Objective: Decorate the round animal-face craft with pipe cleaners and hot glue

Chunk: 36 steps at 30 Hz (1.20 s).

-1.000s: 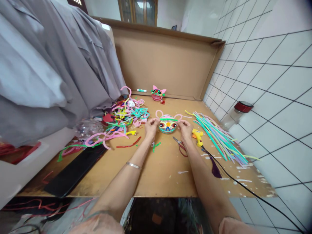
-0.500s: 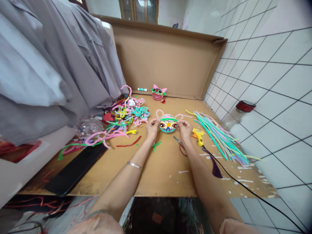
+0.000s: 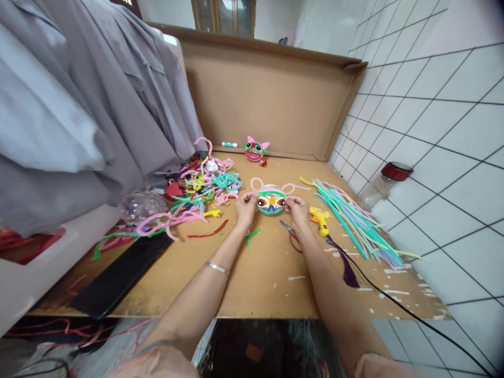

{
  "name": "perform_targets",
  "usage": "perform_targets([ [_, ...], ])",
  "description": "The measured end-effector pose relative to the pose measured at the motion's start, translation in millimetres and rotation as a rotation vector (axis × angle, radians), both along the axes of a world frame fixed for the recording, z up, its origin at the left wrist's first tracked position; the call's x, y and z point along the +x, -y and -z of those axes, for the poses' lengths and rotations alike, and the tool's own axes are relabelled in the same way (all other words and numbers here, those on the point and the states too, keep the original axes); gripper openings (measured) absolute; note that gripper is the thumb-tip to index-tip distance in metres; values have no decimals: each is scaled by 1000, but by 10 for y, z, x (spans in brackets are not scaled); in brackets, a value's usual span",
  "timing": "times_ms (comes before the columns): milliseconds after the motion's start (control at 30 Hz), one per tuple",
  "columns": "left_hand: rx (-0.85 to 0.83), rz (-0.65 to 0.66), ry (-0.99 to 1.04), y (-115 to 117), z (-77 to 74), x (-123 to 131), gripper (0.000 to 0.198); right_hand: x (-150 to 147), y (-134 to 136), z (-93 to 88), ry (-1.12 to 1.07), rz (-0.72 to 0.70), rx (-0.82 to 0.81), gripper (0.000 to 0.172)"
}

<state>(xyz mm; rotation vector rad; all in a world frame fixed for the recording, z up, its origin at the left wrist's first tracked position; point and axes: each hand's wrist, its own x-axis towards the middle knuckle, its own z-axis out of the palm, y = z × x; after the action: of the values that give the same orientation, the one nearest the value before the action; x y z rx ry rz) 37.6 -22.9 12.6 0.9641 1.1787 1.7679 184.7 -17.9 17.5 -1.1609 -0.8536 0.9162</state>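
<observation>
A round animal head made of pipe cleaners [image 3: 271,201] is between my two hands, with black-and-red eyes, an orange nose and pink loops sticking out at its top. My left hand [image 3: 247,206] pinches its left edge, fingers closed. On the opposite edge, my right hand [image 3: 297,209] grips it beside the eye with fingertips together. Red-handled scissors [image 3: 292,236] lie by my right wrist, partly hidden under it. Just right of that hand rests a yellow glue gun [image 3: 321,221]. A green pipe cleaner scrap [image 3: 253,237] lies near my left wrist.
Loose pipe cleaners [image 3: 354,220] lie in a bundle at right; a tangled heap [image 3: 208,181] sits at left. A finished animal head [image 3: 255,150] and a marker [image 3: 229,144] stand by the cardboard wall [image 3: 268,100]. A black cord [image 3: 394,302] crosses the right edge.
My right hand has shifted very slightly left along the head's edge. Both hands keep their pinch, and everything else on the table stays put.
</observation>
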Motion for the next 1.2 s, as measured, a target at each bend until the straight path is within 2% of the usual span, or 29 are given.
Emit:
perform_targets([
  [100, 4, 12, 6, -2, 4, -6, 15, 17, 22, -45, -134, -74, -81, 13],
  [200, 10, 8, 12, -9, 7, -12, 14, 35, 40, -78, -177, -110, -113, 15],
  [833, 17, 1, 13, -22, 60, 3, 11, 28, 54, -82, -179, -132, -178, 16],
  [1200, 46, 55, 55, -2, 80, -14, 14, 79, 41, 26, -197, -177, -155, 19],
])
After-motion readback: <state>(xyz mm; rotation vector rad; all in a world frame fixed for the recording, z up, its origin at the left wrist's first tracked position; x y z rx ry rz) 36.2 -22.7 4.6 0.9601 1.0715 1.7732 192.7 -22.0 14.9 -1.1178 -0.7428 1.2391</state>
